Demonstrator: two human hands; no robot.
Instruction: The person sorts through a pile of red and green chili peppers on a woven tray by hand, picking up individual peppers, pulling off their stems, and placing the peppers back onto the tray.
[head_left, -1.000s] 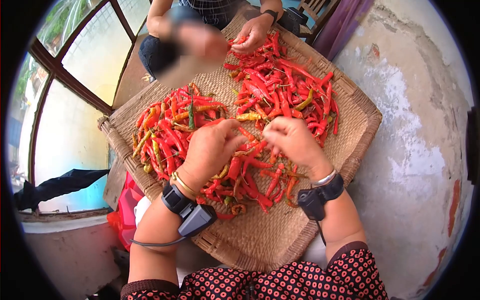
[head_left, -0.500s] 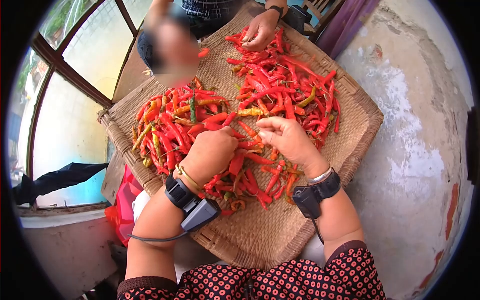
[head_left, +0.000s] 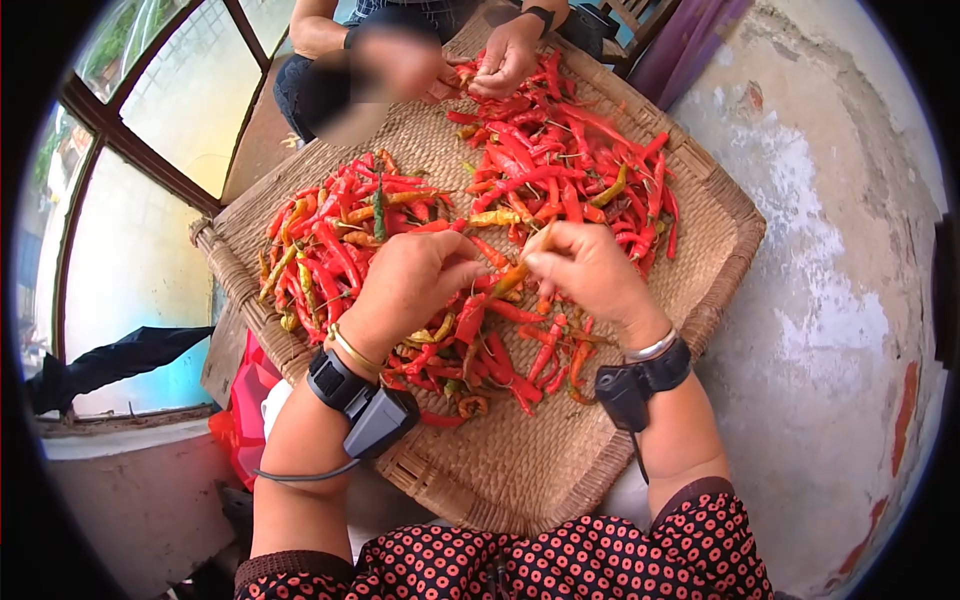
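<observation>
The left hand (head_left: 410,285) and right hand (head_left: 590,272), apart on the pile half a second ago, now pinch one orange chili pepper (head_left: 514,271) between them, each closed on an end. It hangs just above the red chilies (head_left: 480,340) on the woven tray (head_left: 520,470). A co-worker's hand (head_left: 505,62) stays at the far edge.

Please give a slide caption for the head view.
Left hand and right hand pinch one orange chili over a woven tray of red chilies; another person's hand works opposite.

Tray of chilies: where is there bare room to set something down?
Bare weave: the tray's near corner, below the middle heap; a strip between the right pile and the right rim; a far wedge between left pile and right pile. Crowded under the left hand and right hand, pinching one chili.
</observation>
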